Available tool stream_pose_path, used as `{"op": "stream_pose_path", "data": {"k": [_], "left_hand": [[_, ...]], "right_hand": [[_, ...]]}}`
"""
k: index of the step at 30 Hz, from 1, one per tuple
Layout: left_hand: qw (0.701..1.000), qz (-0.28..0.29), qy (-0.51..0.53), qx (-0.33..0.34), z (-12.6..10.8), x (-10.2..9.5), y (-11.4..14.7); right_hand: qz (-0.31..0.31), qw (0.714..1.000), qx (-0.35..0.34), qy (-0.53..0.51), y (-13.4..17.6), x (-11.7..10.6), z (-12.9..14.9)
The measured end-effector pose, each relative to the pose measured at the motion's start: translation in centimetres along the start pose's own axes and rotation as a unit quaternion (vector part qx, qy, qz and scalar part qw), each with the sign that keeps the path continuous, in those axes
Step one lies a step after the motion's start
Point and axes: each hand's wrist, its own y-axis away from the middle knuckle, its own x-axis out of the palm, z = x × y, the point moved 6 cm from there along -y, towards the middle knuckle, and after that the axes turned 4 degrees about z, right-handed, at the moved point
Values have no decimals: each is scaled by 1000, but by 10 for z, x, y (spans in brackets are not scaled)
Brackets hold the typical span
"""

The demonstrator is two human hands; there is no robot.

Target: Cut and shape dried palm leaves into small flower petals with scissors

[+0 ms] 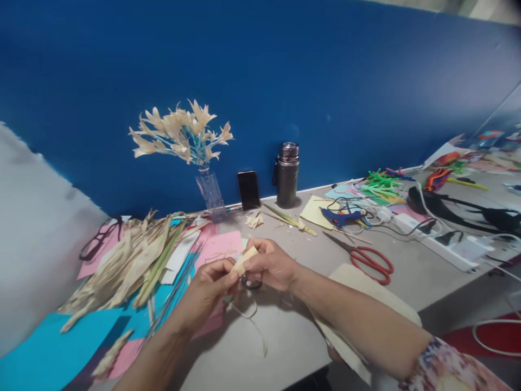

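Note:
Over the front of the table, my left hand (212, 279) and my right hand (273, 266) pinch a small pale piece of corn husk (245, 260) between them. The fingers of both are closed on it, the left at its lower edge, the right at its upper right. Just under the hands shows part of a dark, rounded object (252, 284), mostly hidden. A thin strip of husk (258, 328) trails on the grey table below. Pink paper (223, 247) lies behind my left hand. Red-handled scissors (371, 263) rest to the right of my right hand.
Dried corn husks (130, 260) are heaped on coloured paper at left. A clear vase (210, 193) of husk flowers, a phone (248, 190) and a flask (287, 176) stand along the blue wall. To the right are a blue glue gun (342, 217) and a power strip (435, 241).

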Motion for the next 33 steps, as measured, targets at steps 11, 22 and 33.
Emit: {"op": "stream_pose_path", "data": {"k": [11, 22, 33], "left_hand": [[999, -18, 34, 21, 1, -1, -2], [995, -86, -27, 39, -7, -3, 0], [993, -54, -102, 30, -5, -3, 4]], "right_hand": [[-50, 993, -86, -61, -2, -21, 18], [-28, 982, -3, 186, -3, -23, -4], [-10, 940, 24, 339, 5, -11, 0]]}}
